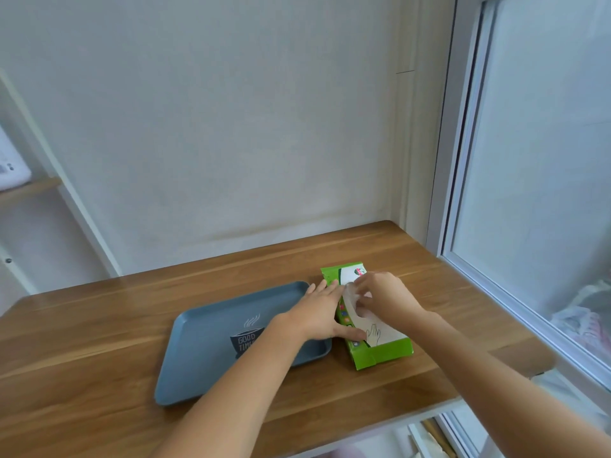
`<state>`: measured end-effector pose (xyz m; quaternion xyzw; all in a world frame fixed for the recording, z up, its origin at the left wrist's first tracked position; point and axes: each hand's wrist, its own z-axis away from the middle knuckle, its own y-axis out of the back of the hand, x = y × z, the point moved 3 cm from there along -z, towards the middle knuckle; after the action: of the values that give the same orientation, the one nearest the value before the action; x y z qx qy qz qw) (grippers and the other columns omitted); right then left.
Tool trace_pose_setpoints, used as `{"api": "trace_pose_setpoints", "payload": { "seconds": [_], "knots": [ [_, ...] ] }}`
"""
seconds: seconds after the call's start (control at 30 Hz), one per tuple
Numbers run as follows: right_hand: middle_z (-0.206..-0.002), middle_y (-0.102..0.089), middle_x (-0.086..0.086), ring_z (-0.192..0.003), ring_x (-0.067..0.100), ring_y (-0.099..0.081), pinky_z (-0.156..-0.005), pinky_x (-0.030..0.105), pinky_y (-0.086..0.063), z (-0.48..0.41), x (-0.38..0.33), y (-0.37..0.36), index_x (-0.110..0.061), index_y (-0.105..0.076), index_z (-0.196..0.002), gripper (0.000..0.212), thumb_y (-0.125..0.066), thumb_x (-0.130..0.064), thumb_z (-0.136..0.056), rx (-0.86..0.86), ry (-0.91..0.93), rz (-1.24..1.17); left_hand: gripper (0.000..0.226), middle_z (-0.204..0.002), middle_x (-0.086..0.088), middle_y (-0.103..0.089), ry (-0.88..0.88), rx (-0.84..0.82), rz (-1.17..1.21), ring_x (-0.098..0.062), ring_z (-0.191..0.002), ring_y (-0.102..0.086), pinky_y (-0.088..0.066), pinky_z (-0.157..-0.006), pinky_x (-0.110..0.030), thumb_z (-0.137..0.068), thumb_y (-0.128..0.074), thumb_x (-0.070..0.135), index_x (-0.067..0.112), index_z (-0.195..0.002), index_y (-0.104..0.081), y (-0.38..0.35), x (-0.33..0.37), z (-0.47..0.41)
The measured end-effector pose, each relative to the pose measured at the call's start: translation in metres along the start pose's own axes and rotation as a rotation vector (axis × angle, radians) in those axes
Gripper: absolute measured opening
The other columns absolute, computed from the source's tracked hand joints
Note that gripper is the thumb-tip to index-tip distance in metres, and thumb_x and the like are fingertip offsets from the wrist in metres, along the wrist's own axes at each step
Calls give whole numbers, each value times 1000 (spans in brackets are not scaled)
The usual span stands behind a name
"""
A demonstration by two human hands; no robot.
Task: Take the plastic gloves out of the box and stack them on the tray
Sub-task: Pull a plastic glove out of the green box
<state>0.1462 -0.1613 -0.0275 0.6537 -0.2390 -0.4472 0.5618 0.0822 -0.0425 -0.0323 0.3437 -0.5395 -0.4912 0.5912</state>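
Glove box [390, 352], green cardboard with a hand outline printed on its white top, lies lengthwise on the wooden desk [99, 342], its near end flap standing open. Just beside it on the left sits the grey-blue tray [198, 358], close enough for a short transfer; no glove shows on its uncovered floor, so stacking appears not yet begun. The left hand [317, 312] lies flat with straight fingers along the box's left edge, apparently pressing it down so that it does not lift. Farther along, at the top opening, the right hand [386, 295] has its fingers curled, pinching a translucent plastic glove [349, 297] partly drawn out. Beyond stand a pale wall [231, 127] and a window [529, 160].
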Motion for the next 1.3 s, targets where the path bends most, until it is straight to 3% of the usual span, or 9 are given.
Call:
{"api": "trace_pose_setpoints", "payload": {
  "seconds": [0.17, 0.37, 0.57, 0.77, 0.9, 1.0, 1.1, 1.23, 1.3],
  "knots": [
    [-112, -70, -1, -98, 13, -64, -82, 22, -49, 2, 10, 14, -19, -71, -111, 23, -56, -20, -94, 87, 73, -86, 106, -163, -6, -4, -10, -7, 6, -22, -149, 4, 5, -119, -38, -78, -66, 62, 17, -155, -9, -3, -2, -4],
    [-97, -73, -7, -87, 1, -62, -72, 8, -42, 0, 11, 41, -20, -77, -96, 13, -69, -24, -86, 91, 179, -198, 104, -163, -5, -3, -18, -32, -10, -19, -149, 4, 7, -118, -36, -81, -63, 62, 14, -155, -7, -2, 0, -4],
    [-99, -72, -10, -84, -1, -61, -78, 12, -46, -6, 9, 55, -22, -74, -102, 19, -59, -27, -93, 98, 251, -173, 107, -163, -3, 3, -14, -47, 13, -18, -149, 7, 7, -118, -34, -81, -62, 63, 12, -155, -4, -6, -1, -5],
    [-87, -70, -15, -84, -7, -61, -79, 13, -46, -7, 15, 64, -24, -74, -92, 14, -61, -25, -91, 270, 265, -391, 103, -161, -4, -14, -8, -18, 27, -21, -148, -9, -3, -119, -35, -77, -67, 62, 11, -153, -18, -2, -1, -8],
    [-87, -69, -12, -85, -1, -63, -81, 20, -52, -8, 16, 56, -24, -71, -90, 10, -61, -26, -91, 229, 267, -433, 92, -133, 3, -56, 27, 44, 331, -16, -120, -53, -42, -103, -34, -60, -68, 76, 21, -133, -53, 5, 2, -16],
    [-78, -70, -7, -75, 2, -64, -74, 23, -54, -6, 17, 54, -20, -71, -82, 7, -67, -23, -87, 280, 269, -529, 70, -122, 5, -62, 117, 275, 517, -8, -108, -58, -45, -87, -19, -74, -69, 64, 18, -125, -57, 15, 8, -21],
    [-76, -69, -6, -73, 1, -63, -70, 19, -51, -4, 15, 48, -18, -70, -81, 5, -71, -23, -83, 332, 234, -618, 27, -83, 9, -64, 146, 448, 531, -3, -75, -59, -43, -64, -13, -83, -73, 41, 17, -92, -64, 19, 12, -23],
    [-89, -58, -12, -83, 2, -56, -69, 17, -45, 6, 23, 31, -20, -57, -96, 36, -79, -38, -73, 487, -16, -619, 15, -71, -4, -69, 192, 361, 913, -10, -63, -66, -57, -73, -27, -89, -69, 13, 11, -74, -67, 5, 5, -25],
    [-84, -60, -10, -77, 4, -56, -65, 16, -44, 14, 27, 14, -20, -57, -90, 44, -79, -51, -67, 406, -100, -560, 16, -75, -6, -72, 214, 328, 1083, -12, -67, -69, -58, -71, -25, -91, -64, 7, 6, -76, -70, 0, 3, -25]
  ]
}}
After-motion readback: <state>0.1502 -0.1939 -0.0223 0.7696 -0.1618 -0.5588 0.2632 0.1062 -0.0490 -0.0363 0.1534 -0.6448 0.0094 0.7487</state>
